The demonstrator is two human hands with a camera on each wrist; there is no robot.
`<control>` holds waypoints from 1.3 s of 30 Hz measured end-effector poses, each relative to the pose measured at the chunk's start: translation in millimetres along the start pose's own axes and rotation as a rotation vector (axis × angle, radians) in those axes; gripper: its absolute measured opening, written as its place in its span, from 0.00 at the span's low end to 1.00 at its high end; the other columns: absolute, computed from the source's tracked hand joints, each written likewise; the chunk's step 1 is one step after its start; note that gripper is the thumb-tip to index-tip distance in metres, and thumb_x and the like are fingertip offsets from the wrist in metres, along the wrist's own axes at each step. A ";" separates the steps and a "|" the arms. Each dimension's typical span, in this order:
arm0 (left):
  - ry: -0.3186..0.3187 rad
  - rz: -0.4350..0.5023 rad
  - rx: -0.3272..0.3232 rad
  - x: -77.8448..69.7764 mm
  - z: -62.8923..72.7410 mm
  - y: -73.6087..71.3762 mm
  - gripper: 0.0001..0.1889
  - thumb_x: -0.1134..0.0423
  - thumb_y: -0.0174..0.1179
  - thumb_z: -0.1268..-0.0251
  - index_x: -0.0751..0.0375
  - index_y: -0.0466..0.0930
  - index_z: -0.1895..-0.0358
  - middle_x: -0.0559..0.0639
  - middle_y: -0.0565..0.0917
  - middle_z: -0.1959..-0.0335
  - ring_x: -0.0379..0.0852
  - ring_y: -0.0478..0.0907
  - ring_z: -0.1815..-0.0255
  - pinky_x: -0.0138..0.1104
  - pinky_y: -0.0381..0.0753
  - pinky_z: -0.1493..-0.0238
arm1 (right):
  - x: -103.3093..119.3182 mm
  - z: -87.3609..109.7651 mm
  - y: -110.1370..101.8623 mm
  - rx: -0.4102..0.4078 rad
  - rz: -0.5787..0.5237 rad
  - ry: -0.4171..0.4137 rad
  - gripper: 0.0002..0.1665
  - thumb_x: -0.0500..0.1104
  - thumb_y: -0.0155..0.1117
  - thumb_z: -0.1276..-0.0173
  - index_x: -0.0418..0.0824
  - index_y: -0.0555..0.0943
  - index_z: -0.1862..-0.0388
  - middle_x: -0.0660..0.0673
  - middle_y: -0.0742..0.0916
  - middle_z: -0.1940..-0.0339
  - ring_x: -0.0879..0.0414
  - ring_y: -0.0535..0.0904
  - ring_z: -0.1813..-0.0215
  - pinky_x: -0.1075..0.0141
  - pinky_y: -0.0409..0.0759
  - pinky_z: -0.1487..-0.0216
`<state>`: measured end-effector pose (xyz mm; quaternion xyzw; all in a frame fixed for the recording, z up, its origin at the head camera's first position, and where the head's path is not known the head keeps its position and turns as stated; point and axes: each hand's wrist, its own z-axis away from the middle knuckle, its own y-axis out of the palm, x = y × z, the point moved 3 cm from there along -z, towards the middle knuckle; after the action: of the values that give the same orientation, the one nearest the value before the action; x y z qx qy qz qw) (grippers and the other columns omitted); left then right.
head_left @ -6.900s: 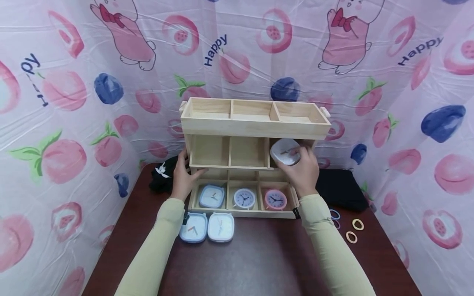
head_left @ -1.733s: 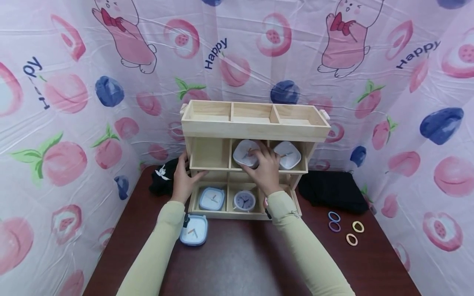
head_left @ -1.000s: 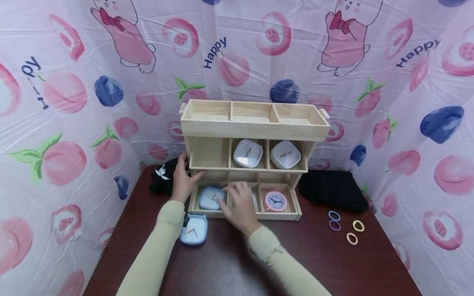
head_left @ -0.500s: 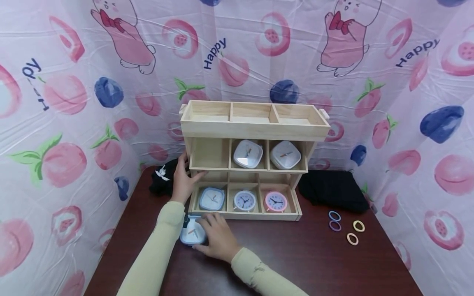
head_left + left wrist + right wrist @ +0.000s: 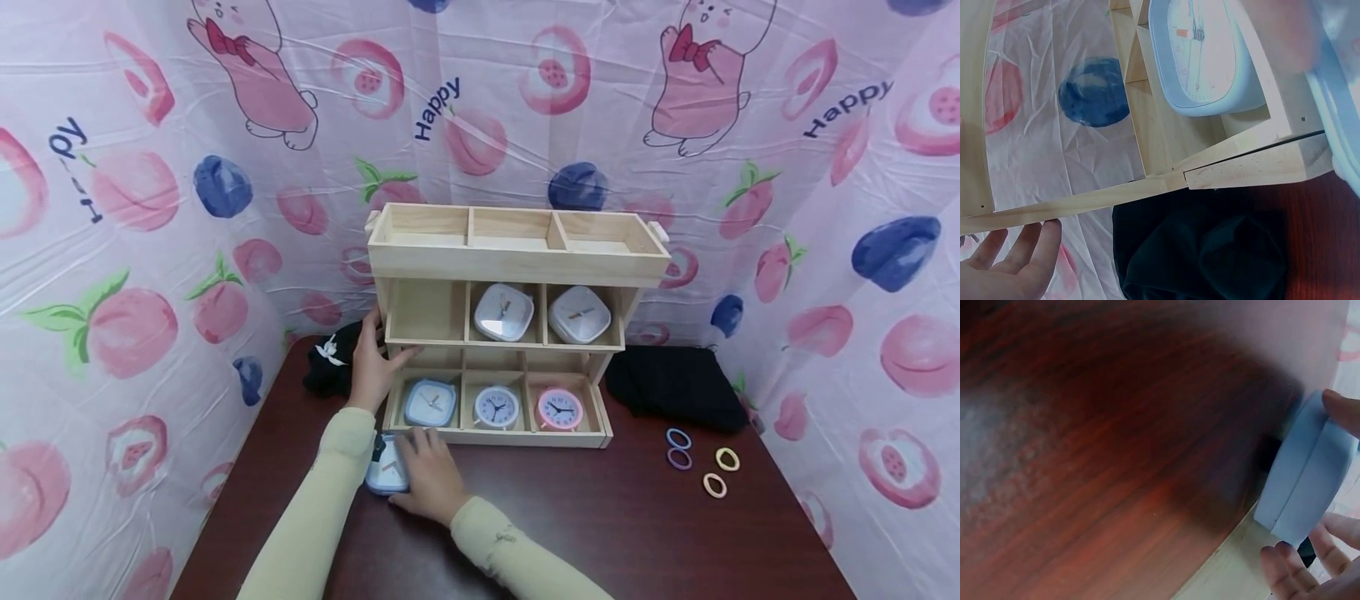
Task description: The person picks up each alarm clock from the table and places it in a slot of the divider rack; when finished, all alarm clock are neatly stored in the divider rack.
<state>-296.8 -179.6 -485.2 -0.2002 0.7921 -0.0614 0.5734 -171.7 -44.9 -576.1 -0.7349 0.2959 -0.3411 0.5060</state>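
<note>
In the head view, my left hand (image 5: 372, 367) grips the left side of a three-tier wooden organizer (image 5: 517, 265), thumb pointing in under the middle tier. The left wrist view shows its fingers (image 5: 1042, 253) against the outer side. My right hand (image 5: 432, 477) holds a light-blue square alarm clock (image 5: 386, 468) in front of the lower left corner; in the right wrist view thumb and fingers span the clock's body (image 5: 1307, 472). Two white square clocks, one in the middle (image 5: 503, 312) and one on the right (image 5: 580, 315), lie in the middle tier, whose left compartment is bare.
The bottom tier holds a blue square clock (image 5: 430, 403), a round white clock (image 5: 496, 407) and a round pink clock (image 5: 559, 409). Black cloth bundles lie left (image 5: 330, 360) and right (image 5: 675, 387). Several hair ties (image 5: 678, 458) sit at right on the table (image 5: 570, 517).
My right hand has set two white clocks in the middle tier's right and middle compartments, then moved down-left to the blue clock and taken hold of it. The left hand has stayed put.
</note>
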 end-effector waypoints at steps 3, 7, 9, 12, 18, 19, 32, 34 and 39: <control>-0.007 -0.009 -0.005 -0.4 0.2 0.5 0.52 0.63 0.78 0.36 0.45 0.54 0.14 0.55 0.66 0.17 0.60 0.69 0.21 0.57 0.77 0.25 | -2.6 -0.5 2.4 0.005 -0.033 0.024 0.54 0.67 0.88 0.53 0.46 0.79 0.31 0.44 0.78 0.37 0.51 0.74 0.37 0.58 0.81 0.34; -0.013 -0.023 -0.005 -0.8 -0.1 1.4 0.53 0.62 0.78 0.36 0.44 0.53 0.13 0.55 0.66 0.17 0.61 0.70 0.21 0.57 0.77 0.25 | -7.1 2.0 3.7 0.022 -0.083 0.053 0.52 0.67 0.88 0.52 0.47 0.80 0.31 0.43 0.77 0.30 0.49 0.74 0.32 0.56 0.81 0.30; -0.016 -0.023 -0.006 -0.9 -0.3 1.6 0.53 0.62 0.78 0.36 0.44 0.53 0.13 0.55 0.66 0.17 0.61 0.70 0.21 0.57 0.77 0.25 | -9.4 4.3 3.2 0.031 -0.107 0.055 0.52 0.67 0.87 0.51 0.46 0.80 0.30 0.43 0.77 0.28 0.48 0.74 0.30 0.55 0.80 0.29; -0.017 -0.012 -0.007 -0.9 -0.5 1.8 0.53 0.63 0.78 0.37 0.45 0.53 0.13 0.55 0.66 0.17 0.62 0.70 0.21 0.57 0.77 0.25 | -12.6 9.2 1.8 0.048 -0.168 0.050 0.51 0.66 0.87 0.49 0.44 0.80 0.31 0.43 0.78 0.25 0.46 0.75 0.27 0.52 0.80 0.27; -0.009 -0.010 -0.012 1.0 -0.4 2.1 0.53 0.62 0.79 0.37 0.45 0.54 0.14 0.56 0.67 0.18 0.62 0.70 0.21 0.57 0.77 0.25 | -19.5 22.2 1.2 0.061 -0.328 0.040 0.48 0.61 0.87 0.48 0.41 0.80 0.33 0.43 0.83 0.32 0.49 0.80 0.31 0.53 0.79 0.25; -0.009 -0.012 -0.012 1.3 -0.3 2.1 0.53 0.62 0.79 0.37 0.45 0.54 0.14 0.56 0.67 0.18 0.62 0.70 0.21 0.57 0.77 0.25 | -20.8 24.3 1.4 0.058 -0.356 0.044 0.47 0.59 0.88 0.49 0.41 0.80 0.34 0.44 0.84 0.35 0.51 0.80 0.34 0.55 0.79 0.26; -0.011 -0.010 -0.008 0.8 -0.3 1.7 0.53 0.62 0.78 0.36 0.45 0.53 0.13 0.56 0.66 0.17 0.62 0.70 0.21 0.57 0.77 0.25 | -34.5 49.8 -10.1 -0.093 -0.356 0.055 0.46 0.54 0.93 0.60 0.48 0.81 0.41 0.46 0.83 0.35 0.50 0.79 0.35 0.53 0.82 0.31; -0.010 -0.014 -0.005 0.8 -0.2 1.7 0.54 0.62 0.78 0.37 0.45 0.52 0.13 0.57 0.66 0.17 0.62 0.69 0.21 0.58 0.77 0.25 | -38.6 50.4 -18.4 -0.133 -0.335 0.043 0.45 0.56 0.93 0.61 0.48 0.82 0.43 0.43 0.83 0.34 0.48 0.80 0.35 0.51 0.83 0.32; -0.010 -0.008 0.002 1.2 -0.4 1.6 0.55 0.62 0.78 0.37 0.43 0.51 0.12 0.57 0.65 0.17 0.62 0.68 0.20 0.59 0.77 0.25 | -50.6 37.5 -52.9 -0.237 -0.311 0.031 0.40 0.59 0.92 0.57 0.49 0.82 0.47 0.37 0.83 0.32 0.41 0.82 0.33 0.44 0.83 0.32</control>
<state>-297.9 -178.7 -486.6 -0.2031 0.7882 -0.0632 0.5774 -166.9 31.4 -545.9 -0.8208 0.2247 -0.3892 0.3525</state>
